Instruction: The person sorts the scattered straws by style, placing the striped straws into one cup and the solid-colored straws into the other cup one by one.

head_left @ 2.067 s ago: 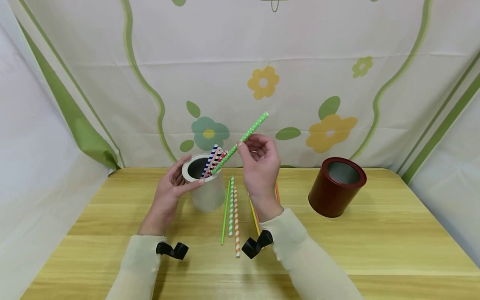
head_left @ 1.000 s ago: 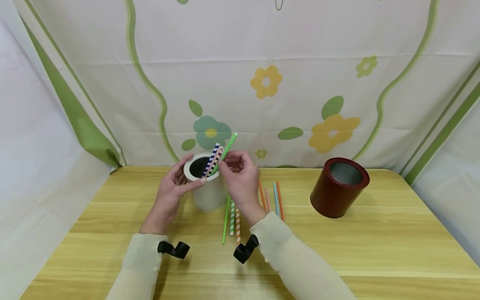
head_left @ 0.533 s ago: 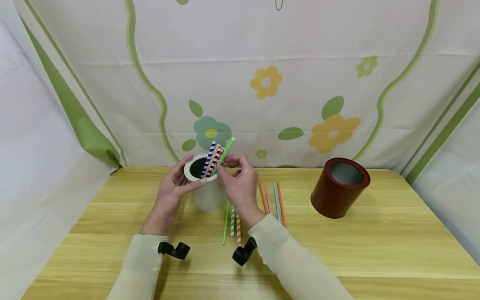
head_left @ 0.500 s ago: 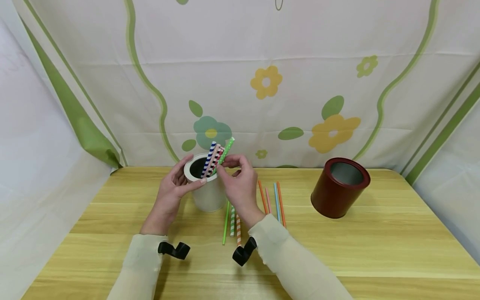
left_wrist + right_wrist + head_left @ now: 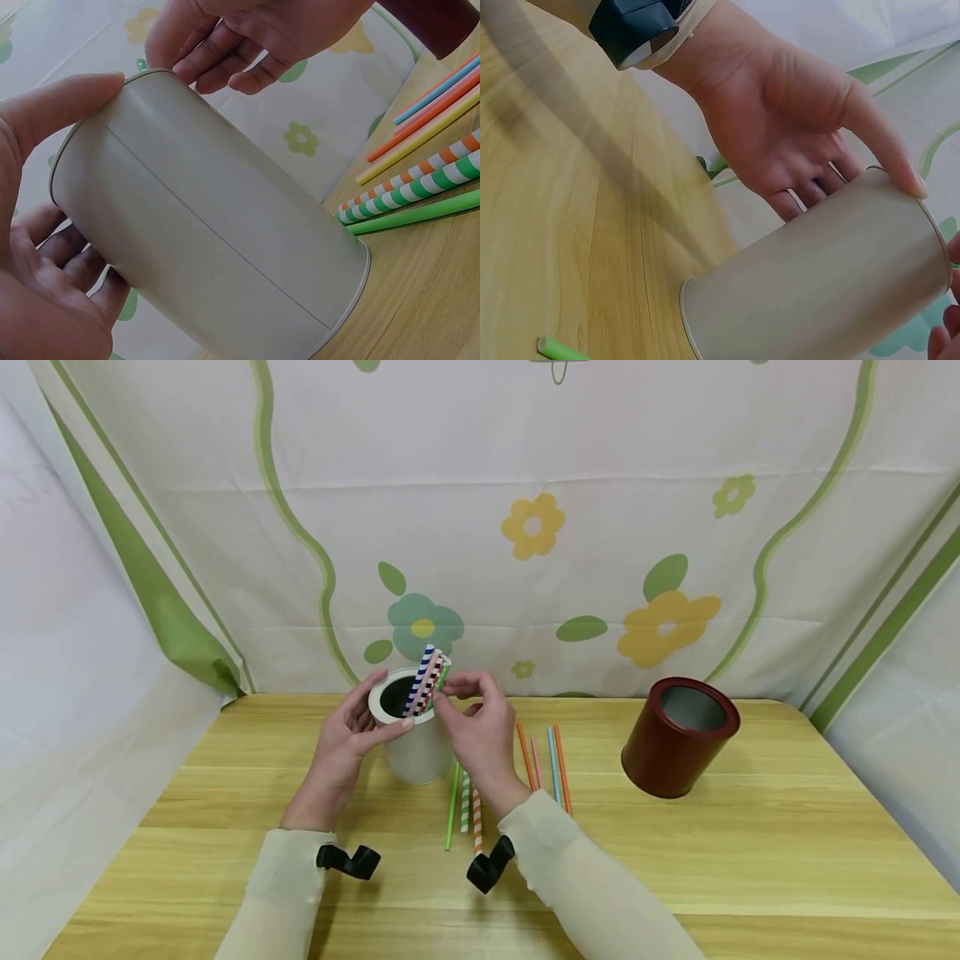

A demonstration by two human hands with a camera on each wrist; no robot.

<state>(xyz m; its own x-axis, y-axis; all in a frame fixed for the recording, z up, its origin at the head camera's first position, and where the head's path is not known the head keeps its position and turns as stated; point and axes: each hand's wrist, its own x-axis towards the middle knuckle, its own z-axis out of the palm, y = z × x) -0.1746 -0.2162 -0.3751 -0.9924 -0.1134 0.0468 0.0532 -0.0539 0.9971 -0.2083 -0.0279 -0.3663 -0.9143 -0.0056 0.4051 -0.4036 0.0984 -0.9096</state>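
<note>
Nearest the person, a plain green straw, a green-striped straw and an orange-striped straw are lying on the worktop, their long axes running away from the body. Just beyond, the left hand is gripping the pale can, its thumb lying over the near rim and its fingers curling round the left side. The right hand, the nearer one to the green dotted straw, is pinching it between thumb and fingertips at the can's right rim, its fingers nearly together. That straw is lying just to the left of this hand, its long axis leaning steeply up and rightward, with its lower end hidden inside the can; patterned straws are leaning alongside it. To the right, thin coloured straws are lying lengthwise, and well apart a dark red can is standing.
</note>
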